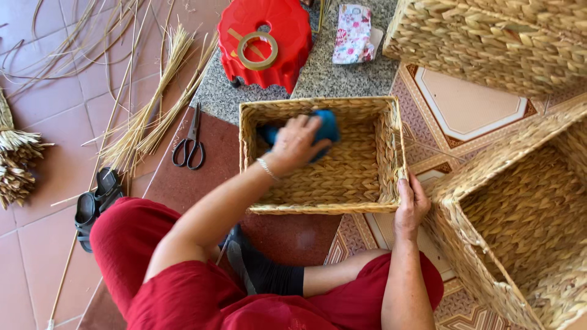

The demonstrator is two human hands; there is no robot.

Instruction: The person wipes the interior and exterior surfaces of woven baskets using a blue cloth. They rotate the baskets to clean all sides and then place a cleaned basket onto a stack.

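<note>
A rectangular woven straw basket (382, 131) sits on the floor in front of me, open side up. My left hand (296, 143) is inside it, pressing a blue cloth (327, 125) against the far inner wall. My right hand (411, 205) grips the basket's near right corner at the rim. I sit on the floor in red clothes, with a dark sock showing under my left arm.
Black scissors (189, 146) lie left of the basket beside loose straw (150, 110). A red plastic stool (266, 40) with a tape roll (257, 51) stands behind. Larger woven baskets (526, 226) crowd the right side. Black sandals (95, 205) lie at left.
</note>
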